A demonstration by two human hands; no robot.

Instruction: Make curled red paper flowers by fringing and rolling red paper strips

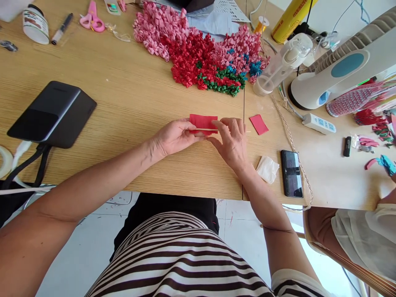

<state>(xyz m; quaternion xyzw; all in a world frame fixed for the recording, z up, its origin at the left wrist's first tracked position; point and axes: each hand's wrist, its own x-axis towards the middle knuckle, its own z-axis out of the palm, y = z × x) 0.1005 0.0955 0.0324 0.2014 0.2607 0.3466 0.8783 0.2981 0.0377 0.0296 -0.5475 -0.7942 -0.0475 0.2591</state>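
A small red piece of paper or thin foam (202, 120) is held up just above the table, with faint crease lines across it. Along its lower part runs a thin pale stick (204, 129), whose right end pokes out past my right hand. My left hand (175, 137) is closed on the left side of the red piece, thumb on top and fingers beneath. At the right edge, my right hand (233, 142) pinches around the stick and touches the red piece. A second red piece (259, 124) lies flat on the table to the right.
Pink, red, green and blue curled flower strips (201, 49) are heaped at the back. To the right are a phone (292, 173), a tissue (267, 169), a power strip (319, 123) and a fan (334, 62). A dark device (52, 113) stands left; another person sits far right.
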